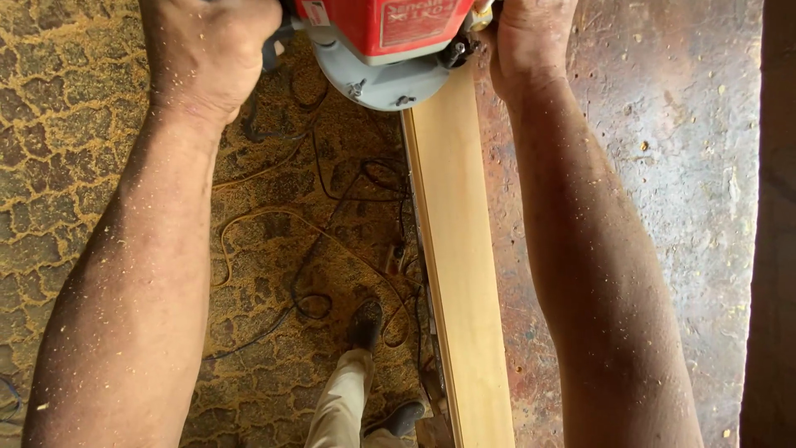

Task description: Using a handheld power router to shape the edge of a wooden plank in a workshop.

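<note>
A red power router with a round grey base sits on the top end of a long pale wooden plank that runs toward me. My left hand is clenched on the router's left handle, and my right hand grips its right handle. Both forearms are dusted with sawdust. The tool's top is cut off by the frame edge.
The plank lies along the left edge of a worn reddish-grey workbench. Below, the floor is covered in sawdust with tangled dark cables. My legs in beige trousers and dark shoes stand beside the plank.
</note>
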